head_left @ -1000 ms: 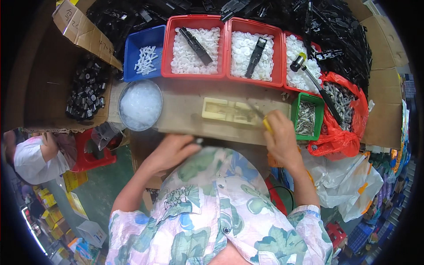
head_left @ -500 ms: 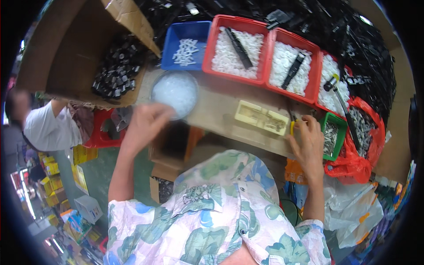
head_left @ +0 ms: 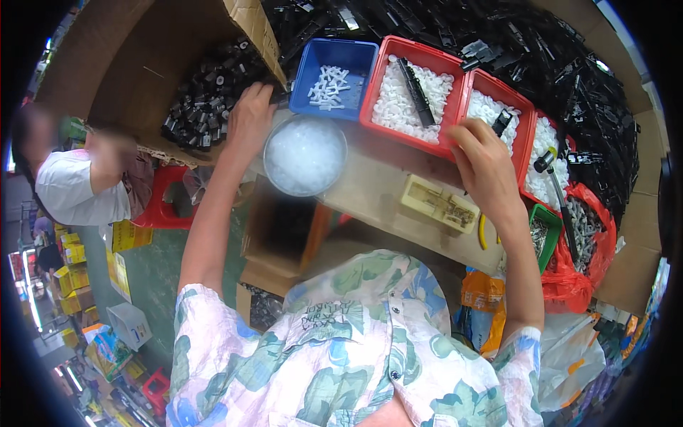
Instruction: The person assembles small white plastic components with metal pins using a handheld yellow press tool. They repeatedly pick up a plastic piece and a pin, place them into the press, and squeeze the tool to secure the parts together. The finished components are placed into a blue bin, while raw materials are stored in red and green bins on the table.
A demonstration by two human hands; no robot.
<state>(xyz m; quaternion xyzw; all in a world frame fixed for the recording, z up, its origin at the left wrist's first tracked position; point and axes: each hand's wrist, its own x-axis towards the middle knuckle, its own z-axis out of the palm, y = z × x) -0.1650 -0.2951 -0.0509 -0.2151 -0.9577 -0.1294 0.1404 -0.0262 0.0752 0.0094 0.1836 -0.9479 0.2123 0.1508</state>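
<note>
My left hand [head_left: 249, 119] is at the open edge of a cardboard box [head_left: 107, 85], beside a heap of short black cylindrical parts [head_left: 206, 99]. Its fingers are bent together, and whatever lies under them is hidden. Just right of that wrist stands a round bowl of translucent whitish pieces [head_left: 304, 156]. My right hand [head_left: 485, 160] hovers at the front edge of the red bins [head_left: 455, 85], its thumb apart from the bent fingers and nothing visible between them. Below it lie a pale yellow block fixture [head_left: 441, 204] and a yellow-handled tool [head_left: 482, 231] on the bench.
A blue bin [head_left: 302, 82] holds white pegs. White pieces fill the red bins, with black parts on top. A hammer [head_left: 558, 188] lies by a green bin [head_left: 548, 235] and a red bag [head_left: 594, 245]. Black parts [head_left: 427, 28] pile up behind. Another person [head_left: 82, 174] sits at left.
My left hand has moved from above the bowl's near edge up to the box of black parts. My right hand has left the yellow-handled tool and risen to the red bins.
</note>
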